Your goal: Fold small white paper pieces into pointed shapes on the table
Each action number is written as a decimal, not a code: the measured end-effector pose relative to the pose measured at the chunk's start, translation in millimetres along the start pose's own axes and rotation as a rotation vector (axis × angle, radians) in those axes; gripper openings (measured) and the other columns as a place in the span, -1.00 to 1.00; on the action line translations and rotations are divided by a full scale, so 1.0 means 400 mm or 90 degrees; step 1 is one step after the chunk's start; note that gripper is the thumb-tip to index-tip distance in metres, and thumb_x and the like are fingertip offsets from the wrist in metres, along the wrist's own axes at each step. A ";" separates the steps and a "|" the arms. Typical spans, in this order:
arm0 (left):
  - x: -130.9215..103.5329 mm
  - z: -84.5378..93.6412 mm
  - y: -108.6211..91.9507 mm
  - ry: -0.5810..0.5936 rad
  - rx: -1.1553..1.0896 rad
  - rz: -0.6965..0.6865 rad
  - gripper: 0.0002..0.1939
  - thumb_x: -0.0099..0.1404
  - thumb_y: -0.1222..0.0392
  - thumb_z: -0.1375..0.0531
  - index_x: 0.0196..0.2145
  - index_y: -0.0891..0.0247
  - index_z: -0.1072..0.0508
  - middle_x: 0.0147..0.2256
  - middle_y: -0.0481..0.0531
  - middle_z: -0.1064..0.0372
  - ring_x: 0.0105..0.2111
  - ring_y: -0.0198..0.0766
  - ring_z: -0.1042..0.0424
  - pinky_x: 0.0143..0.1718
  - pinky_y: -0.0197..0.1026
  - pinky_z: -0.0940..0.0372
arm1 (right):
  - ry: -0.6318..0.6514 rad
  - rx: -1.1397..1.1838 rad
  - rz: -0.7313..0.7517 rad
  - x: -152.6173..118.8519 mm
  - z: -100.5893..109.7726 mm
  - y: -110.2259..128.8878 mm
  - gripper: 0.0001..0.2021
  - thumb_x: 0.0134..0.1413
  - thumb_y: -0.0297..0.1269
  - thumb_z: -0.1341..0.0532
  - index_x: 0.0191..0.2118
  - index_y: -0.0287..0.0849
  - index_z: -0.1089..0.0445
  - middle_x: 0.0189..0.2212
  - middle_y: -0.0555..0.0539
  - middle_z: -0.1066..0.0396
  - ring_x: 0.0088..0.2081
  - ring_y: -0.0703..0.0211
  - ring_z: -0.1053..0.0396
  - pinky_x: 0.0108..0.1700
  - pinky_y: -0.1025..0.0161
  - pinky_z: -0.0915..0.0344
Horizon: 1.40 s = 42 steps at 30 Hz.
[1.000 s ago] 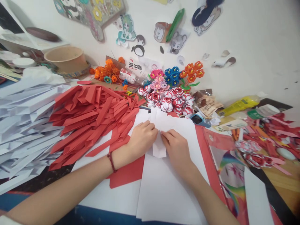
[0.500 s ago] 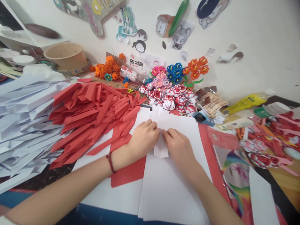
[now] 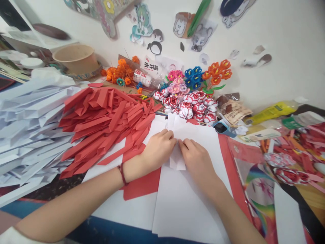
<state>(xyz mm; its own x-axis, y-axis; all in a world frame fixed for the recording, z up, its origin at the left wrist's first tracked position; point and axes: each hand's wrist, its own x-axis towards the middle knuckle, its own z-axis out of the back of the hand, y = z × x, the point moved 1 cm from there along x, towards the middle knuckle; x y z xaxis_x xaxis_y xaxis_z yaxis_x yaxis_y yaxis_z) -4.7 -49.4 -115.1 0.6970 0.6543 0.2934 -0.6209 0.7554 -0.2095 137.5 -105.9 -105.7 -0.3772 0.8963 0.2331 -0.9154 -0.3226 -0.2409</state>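
Note:
A folded white paper strip (image 3: 177,162) stands lengthwise over larger white sheets (image 3: 189,200). My left hand (image 3: 161,145) is closed on the strip's left side, a dark red cord bracelet (image 3: 123,174) on its wrist. From the right, my right hand (image 3: 193,154) pinches the same strip, its fingertips almost meeting the left ones. The exact fold between the fingertips is hidden. Under my left forearm lies red paper (image 3: 144,187).
Heaps of folded red strips (image 3: 101,125) and white strips (image 3: 27,118) fill the left. Behind the sheets stand red-and-white paper flowers (image 3: 186,106). A blue watch (image 3: 223,128), a yellow bottle (image 3: 273,112) and a rainbow-patterned bag (image 3: 259,196) are on the right.
The view has shifted slightly, so everything appears a little further right. Both hands keep their pinch on the white strip, with hardly any movement.

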 end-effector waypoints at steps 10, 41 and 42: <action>0.002 0.007 0.008 0.007 0.022 -0.053 -0.81 0.35 0.34 -0.02 -0.33 0.32 -0.42 -0.32 0.08 -0.29 -0.29 -0.18 -0.24 -0.33 -0.16 -0.22 | 0.017 0.116 -0.023 -0.003 -0.007 -0.014 -0.79 0.21 -0.51 -0.02 -0.17 -0.29 -0.39 -0.38 -0.10 -0.29 -0.33 0.13 -0.23 -0.27 0.21 -0.16; -0.003 0.023 0.003 0.047 0.057 -0.018 -0.79 0.35 0.26 -0.02 -0.37 0.29 -0.42 -0.51 0.00 -0.27 -0.52 -0.26 -0.33 -0.50 -0.22 -0.12 | -0.010 0.218 -0.090 -0.008 -0.019 -0.016 -0.78 0.21 -0.49 -0.02 -0.23 -0.23 -0.42 -0.39 -0.09 -0.30 -0.35 0.16 -0.25 -0.30 0.23 -0.14; -0.003 0.023 0.002 0.044 0.059 -0.021 -0.80 0.34 0.27 -0.02 -0.35 0.28 -0.42 -0.52 0.00 -0.27 -0.52 -0.25 -0.33 -0.50 -0.22 -0.12 | -0.010 0.205 -0.085 -0.009 -0.017 -0.014 -0.78 0.20 -0.50 -0.02 -0.22 -0.24 -0.42 -0.39 -0.09 -0.30 -0.35 0.15 -0.24 -0.29 0.23 -0.14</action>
<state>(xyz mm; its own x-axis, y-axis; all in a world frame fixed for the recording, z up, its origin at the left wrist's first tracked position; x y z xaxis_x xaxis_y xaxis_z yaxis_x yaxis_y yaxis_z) -9.4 -50.0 -107.1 0.7391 0.6319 0.2332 -0.6251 0.7725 -0.1122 144.9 -105.2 -111.5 -0.2513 0.9329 0.2579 -0.9531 -0.2849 0.1018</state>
